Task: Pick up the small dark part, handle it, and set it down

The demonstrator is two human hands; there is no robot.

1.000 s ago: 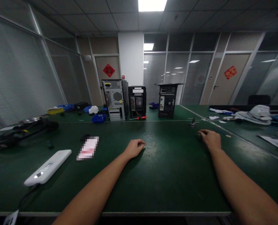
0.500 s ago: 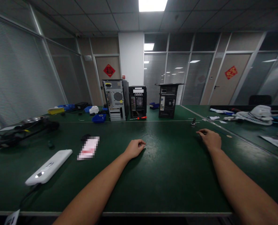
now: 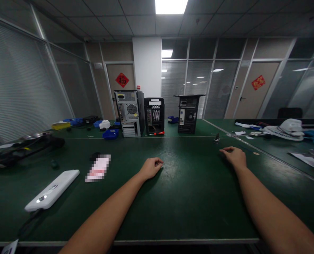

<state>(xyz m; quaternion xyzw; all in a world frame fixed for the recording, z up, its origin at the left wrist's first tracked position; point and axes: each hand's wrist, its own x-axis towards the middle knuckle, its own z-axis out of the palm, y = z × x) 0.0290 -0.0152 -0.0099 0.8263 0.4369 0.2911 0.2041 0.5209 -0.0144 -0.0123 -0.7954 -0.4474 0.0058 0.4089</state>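
Observation:
My left hand (image 3: 151, 167) rests on the green tabletop (image 3: 188, 197) left of centre, its fingers loosely curled inward, with nothing visible in them. On the right, my right hand (image 3: 235, 156) lies on the same top; its fingers reach left, apart from the palm, and hold nothing that shows. Just beyond its fingertips stands a small dark metallic piece (image 3: 216, 138), too small to name. Farther back are a grey computer case (image 3: 130, 114), a black computer case (image 3: 154, 114) and another black case (image 3: 188, 114) with a flat panel on top. A red-handled screwdriver (image 3: 158, 133) lies before the middle case.
A white, corded, box-like device (image 3: 52, 190) and a blurred-out pink-white card (image 3: 98, 168) lie to the left. Blue trays (image 3: 110, 134) and a yellow one (image 3: 61, 126) sit farther back. At the right are a white cap (image 3: 288, 129) and papers (image 3: 307, 160).
The whole view has shifted slightly, with most things a little farther left in the picture. Both hands stay in nearly the same pose on the table.

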